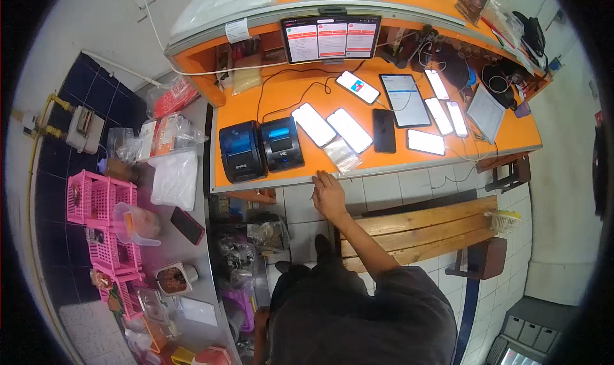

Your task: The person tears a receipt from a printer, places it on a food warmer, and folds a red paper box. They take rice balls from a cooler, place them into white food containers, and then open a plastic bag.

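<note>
Your dark shirt (364, 320) hangs above tiled floor (384, 189) — right hand (328, 197) loosely open at the orange counter's (233, 112) edge, 2 printers (242, 154) atop; left hand (262, 318), can't tell.

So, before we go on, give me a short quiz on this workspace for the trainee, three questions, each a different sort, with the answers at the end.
1. Which is nearest the right hand?
A) the yellow-rimmed basket
B) the small clear bag
C) the propped-up screen

2. True or false: the two black printers stand side by side on the orange desk.

3. Fill in: the red-edged phone lies on the ____ counter.

Key: 1 B; 2 true; 3 metal.
</note>
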`<state>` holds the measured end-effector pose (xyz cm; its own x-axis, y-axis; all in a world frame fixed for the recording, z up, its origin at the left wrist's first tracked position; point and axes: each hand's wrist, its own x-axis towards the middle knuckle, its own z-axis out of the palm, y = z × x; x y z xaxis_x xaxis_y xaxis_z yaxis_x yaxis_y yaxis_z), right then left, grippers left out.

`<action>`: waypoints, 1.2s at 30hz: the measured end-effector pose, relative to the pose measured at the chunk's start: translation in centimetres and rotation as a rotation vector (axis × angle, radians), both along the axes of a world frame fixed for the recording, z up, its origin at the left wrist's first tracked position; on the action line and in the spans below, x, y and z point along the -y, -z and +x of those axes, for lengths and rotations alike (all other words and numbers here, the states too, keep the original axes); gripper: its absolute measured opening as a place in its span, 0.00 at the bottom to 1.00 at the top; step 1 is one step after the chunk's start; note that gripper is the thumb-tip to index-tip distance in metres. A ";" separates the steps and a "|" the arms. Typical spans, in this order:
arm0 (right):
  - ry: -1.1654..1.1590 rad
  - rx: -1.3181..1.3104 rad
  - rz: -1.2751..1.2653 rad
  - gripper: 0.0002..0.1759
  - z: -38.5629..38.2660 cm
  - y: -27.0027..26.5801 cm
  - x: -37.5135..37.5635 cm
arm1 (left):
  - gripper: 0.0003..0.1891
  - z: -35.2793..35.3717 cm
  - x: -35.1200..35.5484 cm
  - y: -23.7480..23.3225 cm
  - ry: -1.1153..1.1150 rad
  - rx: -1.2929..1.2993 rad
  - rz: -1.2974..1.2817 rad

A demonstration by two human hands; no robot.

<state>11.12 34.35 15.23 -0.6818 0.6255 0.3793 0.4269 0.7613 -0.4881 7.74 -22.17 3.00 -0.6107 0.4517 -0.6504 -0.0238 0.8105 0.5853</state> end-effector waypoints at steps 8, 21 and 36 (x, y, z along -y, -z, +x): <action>0.047 0.022 0.062 0.16 -0.8 -0.5 -0.7 | 0.27 -0.1 2.3 4.0 -0.091 0.079 0.059; 0.080 0.023 0.065 0.04 -1.2 0.4 -1.8 | 0.17 1.3 1.2 0.1 -0.061 0.114 -0.127; -0.250 0.347 -0.250 0.16 0.0 2.8 11.2 | 0.08 15.5 7.2 3.1 0.435 -0.572 -0.228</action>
